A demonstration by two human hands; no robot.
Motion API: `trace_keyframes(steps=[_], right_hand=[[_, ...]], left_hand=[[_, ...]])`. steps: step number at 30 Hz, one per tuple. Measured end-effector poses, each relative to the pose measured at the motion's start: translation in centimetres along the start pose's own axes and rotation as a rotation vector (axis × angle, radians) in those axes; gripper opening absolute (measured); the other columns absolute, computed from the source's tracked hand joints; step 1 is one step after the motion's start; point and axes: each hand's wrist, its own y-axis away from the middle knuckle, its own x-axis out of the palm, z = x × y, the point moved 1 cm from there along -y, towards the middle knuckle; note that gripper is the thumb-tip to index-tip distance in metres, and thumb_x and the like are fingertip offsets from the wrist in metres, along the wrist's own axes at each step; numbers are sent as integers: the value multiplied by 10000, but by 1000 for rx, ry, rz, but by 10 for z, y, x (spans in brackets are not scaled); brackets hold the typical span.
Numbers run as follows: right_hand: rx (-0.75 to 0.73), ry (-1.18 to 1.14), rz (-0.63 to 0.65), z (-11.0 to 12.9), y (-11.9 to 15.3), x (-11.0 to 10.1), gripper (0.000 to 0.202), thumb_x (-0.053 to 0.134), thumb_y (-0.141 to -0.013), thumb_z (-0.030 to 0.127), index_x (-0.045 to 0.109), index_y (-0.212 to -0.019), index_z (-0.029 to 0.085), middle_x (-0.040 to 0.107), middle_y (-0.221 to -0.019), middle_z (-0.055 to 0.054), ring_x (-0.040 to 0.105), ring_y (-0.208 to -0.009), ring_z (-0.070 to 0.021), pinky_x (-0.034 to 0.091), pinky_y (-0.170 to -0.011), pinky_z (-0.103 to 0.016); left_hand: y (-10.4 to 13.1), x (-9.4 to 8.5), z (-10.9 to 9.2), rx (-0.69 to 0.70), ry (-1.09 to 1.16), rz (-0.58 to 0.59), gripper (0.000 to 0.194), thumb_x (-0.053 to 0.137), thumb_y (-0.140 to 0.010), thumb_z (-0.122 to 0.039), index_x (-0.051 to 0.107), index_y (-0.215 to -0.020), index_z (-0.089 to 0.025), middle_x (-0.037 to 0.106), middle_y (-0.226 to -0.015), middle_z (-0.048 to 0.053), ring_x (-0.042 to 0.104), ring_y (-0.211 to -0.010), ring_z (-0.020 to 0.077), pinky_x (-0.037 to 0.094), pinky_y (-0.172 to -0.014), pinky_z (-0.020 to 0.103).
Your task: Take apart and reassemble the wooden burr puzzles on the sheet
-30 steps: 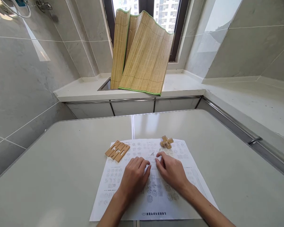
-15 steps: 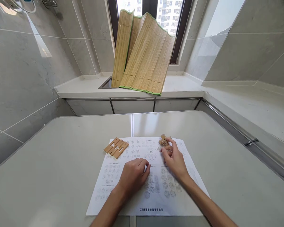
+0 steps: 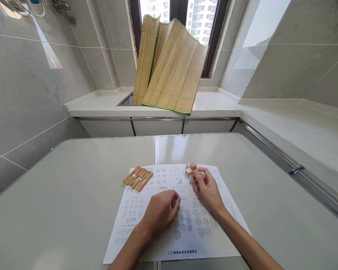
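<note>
My right hand (image 3: 207, 188) pinches a small assembled wooden block puzzle (image 3: 191, 167) between thumb and fingers, over the far right part of a printed sheet (image 3: 157, 245). Pale block ends stick out of the puzzle on several sides; the fingers hide its near right part. Loosely curled, my left hand (image 3: 162, 210) rests on the middle of the sheet with nothing visible in it. Flat wooden puzzle pieces (image 3: 138, 178) with slots cut in them lie side by side at the sheet's far left corner, beyond my left hand.
The sheet lies on a pale table (image 3: 59, 195) with a seam down its middle. A folded bamboo mat (image 3: 174, 67) with green edging leans at the window behind. A metal rail (image 3: 270, 144) runs along the right side, below a white ledge (image 3: 307, 127).
My right hand has turned the wooden puzzle, so other block faces show and the round marked face is out of sight. My left hand has stayed almost still.
</note>
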Motion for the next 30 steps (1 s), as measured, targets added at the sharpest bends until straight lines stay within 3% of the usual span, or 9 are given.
trace_keyframes(steps=[5, 9, 11, 14, 18, 22, 30], right_hand=[[180, -375, 187, 11, 10, 6, 326, 489, -1012, 600, 483, -999, 274, 419, -653, 87, 319, -471, -106, 284, -431, -219], [174, -469, 307, 20, 19, 11, 300, 493, -1015, 577, 449, -1093, 291, 386, -626, 104, 296, -477, -115, 280, -451, -230], [143, -502, 359, 24, 24, 14, 286, 512, -1025, 557, 444, -1107, 291, 397, -617, 106, 300, -490, -116, 303, -475, -236], [117, -559, 451, 27, 30, 18, 285, 548, -1029, 542, 443, -1124, 294, 488, -687, 85, 340, -510, -103, 327, -501, -237], [120, -550, 537, 27, 33, 22, 321, 609, -1011, 526, 487, -1175, 278, 588, -801, 39, 493, -566, -110, 423, -560, -258], [78, -414, 581, 29, 31, 19, 292, 613, -1010, 502, 618, -1074, 217, 600, -743, 15, 554, -600, -138, 482, -629, -294], [-99, -118, 367, 25, 39, 19, 150, 552, -1009, 333, 634, -1070, 224, 618, -739, 10, 535, -592, -154, 441, -556, -261]], left_hand=[[-2, -5, -1, -196, 276, -90, 245, 510, -1045, -406, 622, -950, -210, 692, -770, 6, 635, -652, 156, 504, -593, 260], [-5, -6, -1, -379, 640, -173, 411, 591, -980, -556, 592, -1177, -196, 739, -1087, 99, 724, -935, 219, 593, -837, 350], [-6, -9, -3, -387, 819, -117, 537, 623, -946, -597, 563, -1288, -187, 707, -1263, 150, 706, -1126, 266, 561, -998, 406], [-7, -13, -8, -355, 993, -16, 579, 615, -951, -605, 573, -1350, -188, 654, -1408, 161, 604, -1335, 305, 465, -1147, 432], [-5, -16, -9, -381, 1009, -74, 552, 698, -924, -523, 591, -1355, -196, 660, -1415, 141, 598, -1349, 328, 446, -1168, 458], [-3, -14, -9, -395, 947, -147, 511, 747, -892, -422, 605, -1333, -208, 684, -1378, 116, 609, -1334, 320, 459, -1155, 441], [-1, -13, -16, -343, 788, -231, 446, 763, -852, -307, 625, -1269, -228, 752, -1221, 69, 695, -1176, 276, 538, -1040, 384]])
